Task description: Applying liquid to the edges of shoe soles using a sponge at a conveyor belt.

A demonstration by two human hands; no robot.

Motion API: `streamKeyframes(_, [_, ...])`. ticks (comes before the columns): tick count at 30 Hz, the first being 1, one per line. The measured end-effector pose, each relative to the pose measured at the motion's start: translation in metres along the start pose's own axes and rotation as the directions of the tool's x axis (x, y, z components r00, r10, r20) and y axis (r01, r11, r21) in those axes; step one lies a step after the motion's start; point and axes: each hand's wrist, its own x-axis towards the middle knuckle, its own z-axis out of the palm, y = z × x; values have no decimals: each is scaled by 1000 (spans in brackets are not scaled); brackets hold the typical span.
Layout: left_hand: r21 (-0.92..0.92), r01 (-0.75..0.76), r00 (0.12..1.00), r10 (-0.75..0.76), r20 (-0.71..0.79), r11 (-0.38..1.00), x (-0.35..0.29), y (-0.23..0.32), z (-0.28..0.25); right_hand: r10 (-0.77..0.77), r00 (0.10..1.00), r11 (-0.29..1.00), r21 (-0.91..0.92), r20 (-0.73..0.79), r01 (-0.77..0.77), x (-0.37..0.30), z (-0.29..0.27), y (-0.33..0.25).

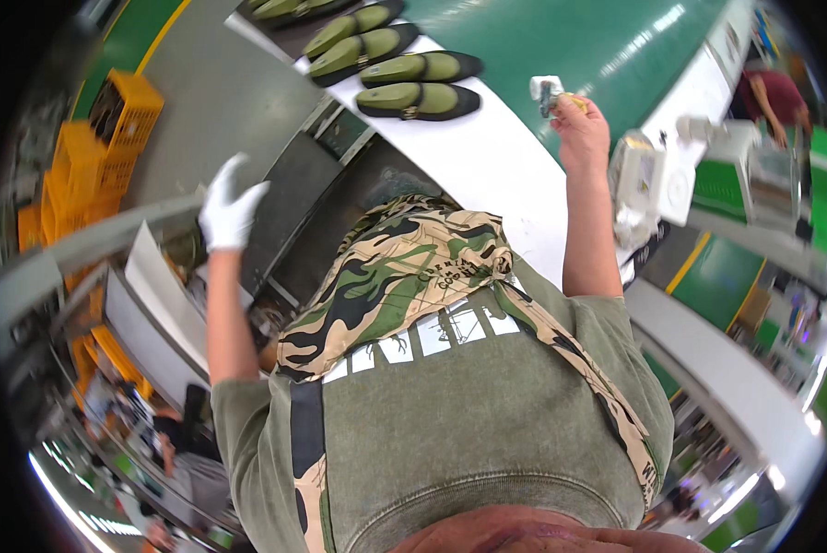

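A white workbench [501, 175] slants from the frame's upper left toward right of centre; black strapped flats [432, 100] with olive-green insides lie in a row along its upper end.

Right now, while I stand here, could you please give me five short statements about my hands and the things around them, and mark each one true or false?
1. The left hand, in a thin white glove, is open, with nothing visible in it. True.
2. The right hand also wears a glove. False: it is bare and pinches a small white-and-dark object.
3. The nearest black shoe with a green inside rests on the long white tabletop. True.
4. The yellow-orange plastic crates stand on my right. False: they are stacked on your left.
5. The camouflage-patterned cloth is plain red. False: it is tan, green and black.
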Motion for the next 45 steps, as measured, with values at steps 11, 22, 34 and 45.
streamKeyframes(11, [474, -612, 739, 243, 629, 633, 121, 167, 226, -346, 644, 937, -291, -682, 195, -116, -245, 6])
streamKeyframes(22, [495, -553, 666, -2, 746, 671, 109, 184, 242, -619, 660, 343, -902, -426, -260, -94, -329, 17])
streamKeyframes(34, [97, 179, 481, -173, 859, 979, 147, 160, 260, -672, 686, 92, -950, -280, -298, -102, -319, 11])
streamKeyframes(45, [-703, 568, 589, 385, 711, 428, 133, 228, 299, -302, 500, 634, -562, -812, -530, -124, -364, 26])
